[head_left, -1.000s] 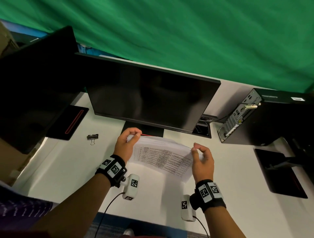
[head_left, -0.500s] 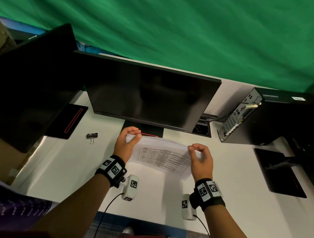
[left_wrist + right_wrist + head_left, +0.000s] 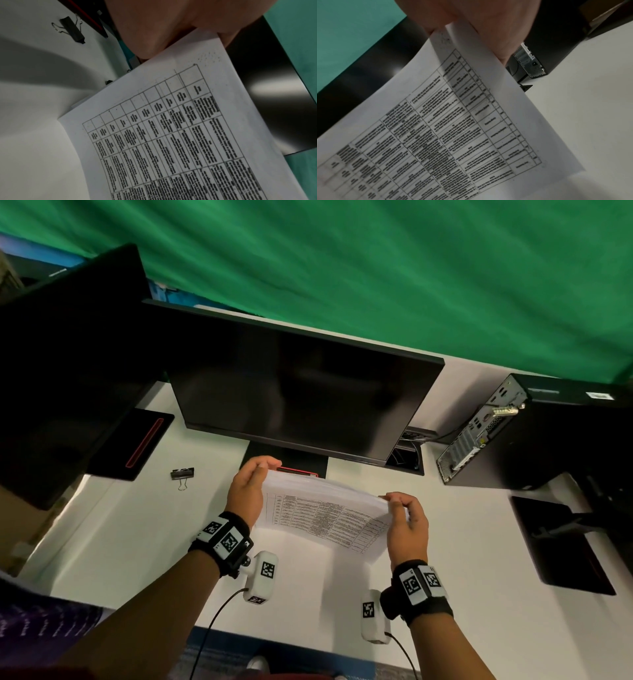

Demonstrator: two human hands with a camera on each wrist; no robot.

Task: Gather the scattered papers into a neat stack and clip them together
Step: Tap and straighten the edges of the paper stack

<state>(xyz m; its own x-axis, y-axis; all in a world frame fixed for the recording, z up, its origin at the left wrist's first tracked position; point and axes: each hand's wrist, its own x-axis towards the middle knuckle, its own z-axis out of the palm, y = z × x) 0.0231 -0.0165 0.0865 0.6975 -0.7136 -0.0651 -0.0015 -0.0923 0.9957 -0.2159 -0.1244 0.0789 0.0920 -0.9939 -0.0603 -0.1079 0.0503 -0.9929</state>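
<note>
In front of the middle monitor (image 3: pixel 301 392), above the white table (image 3: pixel 137 542), both hands hold a stack of papers (image 3: pixel 325 515) by its far corners. The left hand (image 3: pixel 248 491) has its grip closed on the far left corner, fingers curled over the top edge and thumb on the near side; the right hand (image 3: pixel 407 525) pinches the far right corner between thumb and fingertips. The stack is tilted, its far edge raised and its near edge down at the table, with the printed grid of text facing the person. To the left of the left hand, well apart from the papers, a black binder clip (image 3: pixel 182 474) lies on the table near the red-striped base (image 3: pixel 137 443) of a second monitor. A black computer tower (image 3: pixel 534 440) stands at the far right, and a green cloth (image 3: pixel 376 268) hangs behind it all.
</note>
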